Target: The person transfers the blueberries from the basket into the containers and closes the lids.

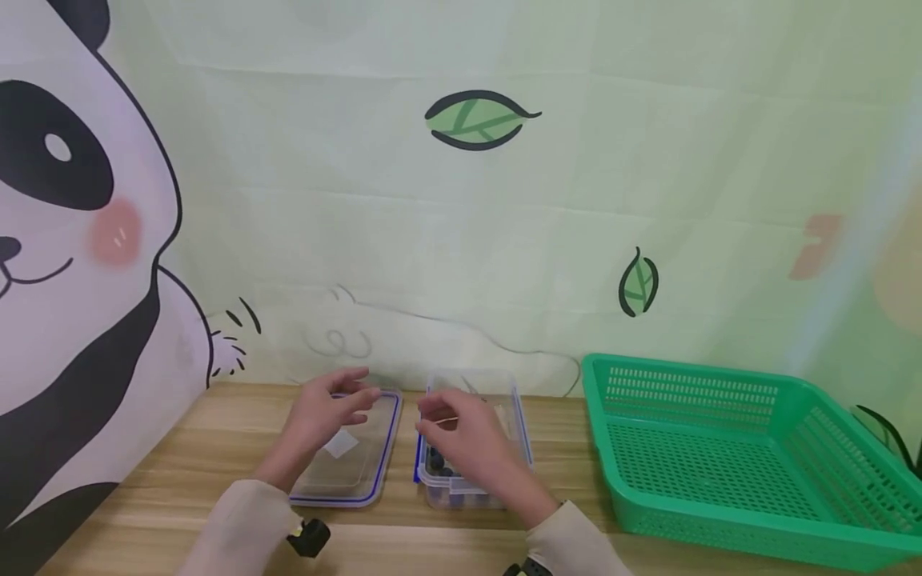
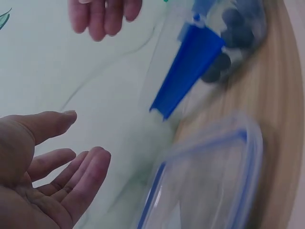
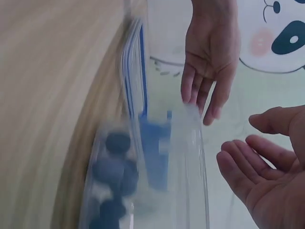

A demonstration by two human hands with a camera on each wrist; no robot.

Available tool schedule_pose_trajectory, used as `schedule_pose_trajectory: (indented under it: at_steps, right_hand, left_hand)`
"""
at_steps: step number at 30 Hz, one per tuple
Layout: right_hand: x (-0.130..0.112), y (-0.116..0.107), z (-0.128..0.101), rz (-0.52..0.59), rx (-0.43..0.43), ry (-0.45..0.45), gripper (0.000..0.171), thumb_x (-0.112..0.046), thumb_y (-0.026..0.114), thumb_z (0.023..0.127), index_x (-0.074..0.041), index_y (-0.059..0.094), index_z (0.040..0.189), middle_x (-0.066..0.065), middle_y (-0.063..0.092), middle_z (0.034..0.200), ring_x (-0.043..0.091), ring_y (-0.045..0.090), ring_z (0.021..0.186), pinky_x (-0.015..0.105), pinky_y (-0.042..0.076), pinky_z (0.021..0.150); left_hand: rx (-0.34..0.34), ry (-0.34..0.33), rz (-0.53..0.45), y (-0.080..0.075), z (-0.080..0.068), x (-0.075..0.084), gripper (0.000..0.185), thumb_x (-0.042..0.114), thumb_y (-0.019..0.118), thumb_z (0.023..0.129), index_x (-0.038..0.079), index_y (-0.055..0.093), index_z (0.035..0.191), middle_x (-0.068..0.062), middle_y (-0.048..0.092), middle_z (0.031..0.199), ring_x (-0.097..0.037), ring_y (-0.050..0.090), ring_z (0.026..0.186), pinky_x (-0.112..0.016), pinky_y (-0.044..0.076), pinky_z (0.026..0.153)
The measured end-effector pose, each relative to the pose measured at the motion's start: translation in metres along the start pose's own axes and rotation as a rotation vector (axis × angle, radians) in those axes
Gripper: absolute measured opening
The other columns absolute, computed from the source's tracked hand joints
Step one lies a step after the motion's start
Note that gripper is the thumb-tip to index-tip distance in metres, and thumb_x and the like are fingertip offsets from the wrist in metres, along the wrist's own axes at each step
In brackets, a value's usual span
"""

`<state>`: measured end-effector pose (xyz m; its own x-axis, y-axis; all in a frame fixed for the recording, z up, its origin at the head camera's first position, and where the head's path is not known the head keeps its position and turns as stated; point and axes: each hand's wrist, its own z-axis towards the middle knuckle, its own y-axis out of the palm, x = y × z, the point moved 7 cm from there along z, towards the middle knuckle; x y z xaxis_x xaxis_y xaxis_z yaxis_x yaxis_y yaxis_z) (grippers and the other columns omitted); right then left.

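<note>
My left hand (image 1: 324, 412) hovers over a clear lid (image 1: 342, 476) with a blue seal, which lies flat on the table. Its fingers are loosely bent and hold nothing. My right hand (image 1: 468, 436) is above a clear plastic box (image 1: 524, 436), also with nothing in its fingers, and covers part of the box. Dark round pieces (image 3: 109, 169), like blueberries, lie inside the box. From its side hangs a blue latch flap (image 2: 190, 67), seen large in the left wrist view. The palms roughly face each other, with a gap between them.
A green plastic basket (image 1: 720, 512) with a mesh bottom stands to the right of the box. The wooden table (image 1: 166, 488) ends at a light green backdrop (image 1: 403, 240) printed with a panda and leaves. A small white square (image 1: 342, 443) shows at the lid.
</note>
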<state>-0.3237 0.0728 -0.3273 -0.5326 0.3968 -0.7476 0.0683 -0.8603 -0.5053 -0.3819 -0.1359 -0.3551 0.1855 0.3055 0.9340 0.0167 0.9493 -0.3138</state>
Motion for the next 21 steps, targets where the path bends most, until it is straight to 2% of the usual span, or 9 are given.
schedule_pose_trajectory:
  at_steps: [5, 10, 15, 21]
  right_hand:
    - [-0.006, 0.024, 0.005, 0.102, 0.024, 0.020, 0.027, -0.004, 0.073, 0.098, 0.004, 0.069, 0.124, 0.016, 0.072, 0.119, 0.032, 0.071, 0.110, 0.039, 0.061, 0.096]
    - [-0.004, 0.051, 0.007, 0.171, 0.060, 0.110, 0.039, -0.006, 0.073, 0.098, 0.005, 0.063, 0.134, 0.016, 0.065, 0.134, 0.035, 0.064, 0.124, 0.046, 0.056, 0.106]
    - [-0.005, 0.074, 0.006, 0.134, 0.076, 0.183, 0.052, -0.009, 0.076, 0.092, 0.003, 0.060, 0.140, 0.019, 0.060, 0.139, 0.040, 0.057, 0.131, 0.054, 0.053, 0.107]
    - [0.003, 0.096, 0.005, 0.047, 0.050, 0.288, 0.067, -0.007, 0.082, 0.083, 0.004, 0.056, 0.144, 0.024, 0.055, 0.141, 0.039, 0.058, 0.126, 0.057, 0.051, 0.109]
  left_hand:
    - [0.020, -0.029, 0.111, -0.024, -0.005, -0.012, 0.062, 0.029, 0.074, 0.102, -0.003, 0.054, 0.151, -0.026, 0.065, 0.135, -0.039, 0.069, 0.117, -0.037, 0.065, 0.088]
    - [0.016, -0.022, 0.176, -0.051, -0.008, -0.021, 0.068, 0.037, 0.074, 0.102, -0.005, 0.053, 0.151, -0.029, 0.060, 0.142, -0.040, 0.067, 0.119, -0.037, 0.065, 0.087]
    - [-0.030, -0.022, 0.220, -0.071, -0.008, -0.035, 0.067, 0.034, 0.074, 0.103, -0.010, 0.052, 0.149, -0.033, 0.055, 0.147, -0.042, 0.064, 0.122, -0.043, 0.064, 0.091]
    - [-0.071, -0.127, 0.272, -0.084, -0.008, -0.059, 0.073, 0.019, 0.074, 0.102, -0.012, 0.037, 0.156, -0.040, 0.052, 0.145, -0.041, 0.067, 0.115, -0.043, 0.065, 0.085]
